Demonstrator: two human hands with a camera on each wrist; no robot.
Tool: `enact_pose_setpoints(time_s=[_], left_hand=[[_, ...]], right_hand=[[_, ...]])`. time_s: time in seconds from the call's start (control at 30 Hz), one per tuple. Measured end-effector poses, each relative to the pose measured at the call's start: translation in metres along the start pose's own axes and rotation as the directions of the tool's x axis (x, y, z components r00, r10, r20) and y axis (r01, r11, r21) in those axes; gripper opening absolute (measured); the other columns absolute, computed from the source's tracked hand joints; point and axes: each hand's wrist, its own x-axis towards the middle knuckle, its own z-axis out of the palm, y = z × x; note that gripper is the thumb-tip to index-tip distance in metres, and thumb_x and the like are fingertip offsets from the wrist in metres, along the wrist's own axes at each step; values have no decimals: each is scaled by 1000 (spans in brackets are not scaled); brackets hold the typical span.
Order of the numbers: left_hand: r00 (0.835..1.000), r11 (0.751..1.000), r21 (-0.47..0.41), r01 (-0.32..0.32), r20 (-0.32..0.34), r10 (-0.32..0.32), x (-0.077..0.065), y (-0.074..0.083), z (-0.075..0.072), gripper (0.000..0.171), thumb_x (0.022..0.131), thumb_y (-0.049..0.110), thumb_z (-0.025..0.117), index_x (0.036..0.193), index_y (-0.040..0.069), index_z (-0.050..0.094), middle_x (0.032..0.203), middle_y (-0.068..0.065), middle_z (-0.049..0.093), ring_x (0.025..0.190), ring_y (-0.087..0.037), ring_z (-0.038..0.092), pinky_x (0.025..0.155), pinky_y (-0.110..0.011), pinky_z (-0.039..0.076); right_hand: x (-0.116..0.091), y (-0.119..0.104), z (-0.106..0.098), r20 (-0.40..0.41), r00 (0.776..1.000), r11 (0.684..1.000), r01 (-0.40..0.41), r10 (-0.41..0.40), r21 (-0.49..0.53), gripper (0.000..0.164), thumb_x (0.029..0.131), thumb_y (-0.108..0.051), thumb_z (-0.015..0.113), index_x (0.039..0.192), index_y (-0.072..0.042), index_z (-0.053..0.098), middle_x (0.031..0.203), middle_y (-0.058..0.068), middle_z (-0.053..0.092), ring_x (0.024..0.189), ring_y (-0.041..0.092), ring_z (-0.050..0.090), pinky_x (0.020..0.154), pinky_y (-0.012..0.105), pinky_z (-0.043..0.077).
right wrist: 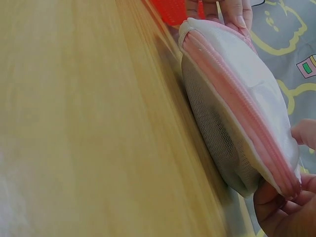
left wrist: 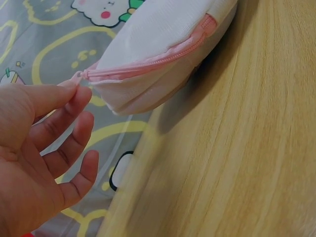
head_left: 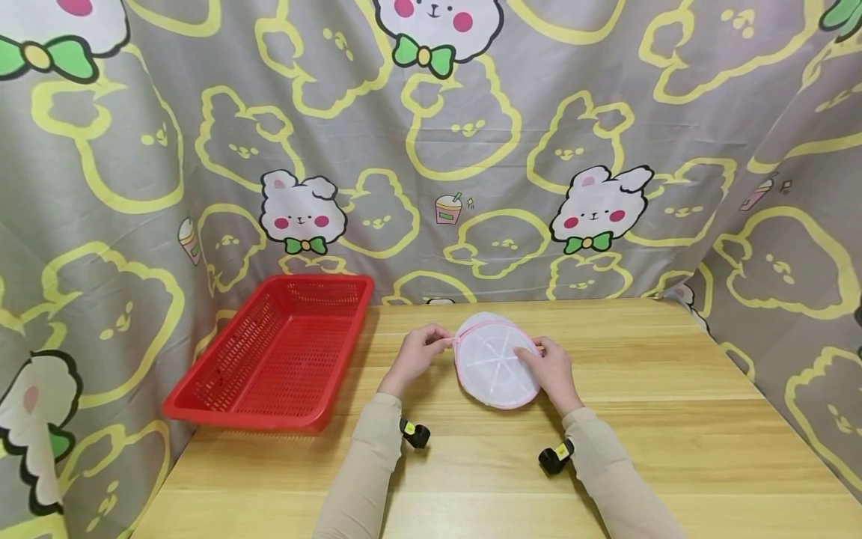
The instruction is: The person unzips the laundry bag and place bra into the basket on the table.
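A round white mesh laundry bag with a pink zipper is held on edge over the table, its ribbed round face toward the head camera. My left hand pinches the small zipper pull between thumb and index finger; its other fingers are loosely bent. Along the bag's rim runs the pink zipper. On the opposite side my right hand grips the rim, thumb on the ribbed face and fingers behind. Whether anything lies inside the bag cannot be made out.
A red perforated plastic basket stands on the left of the wooden table. Behind and at both sides hangs a grey curtain with cartoon bears. A black wrist camera is strapped to the left sleeve, another to the right.
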Motion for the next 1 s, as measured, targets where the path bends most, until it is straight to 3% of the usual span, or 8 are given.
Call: enact_pose_setpoints(time_s=[0.47,1.0], left_hand=[[1000,1000,10,-16,2,16,1,-1,1,11,93,20,66,95,11,71,89,-7,69,79,-10,57,71,-24,46],[1000,1000,5,-12,10,12,1,-2,1,12,92,21,66,96,11,72,92,-10,70,80,-10,58,72,-24,47]], right_hand=[[-1,1,0,-3,1000,1000,-9,9,3,38,86,-35,72,104,-3,65,90,14,66,78,19,58,62,22,44],[2,4,1,-8,1000,1000,-8,8,17,37,86,-33,71,103,-1,65,96,20,69,80,24,64,62,22,46]])
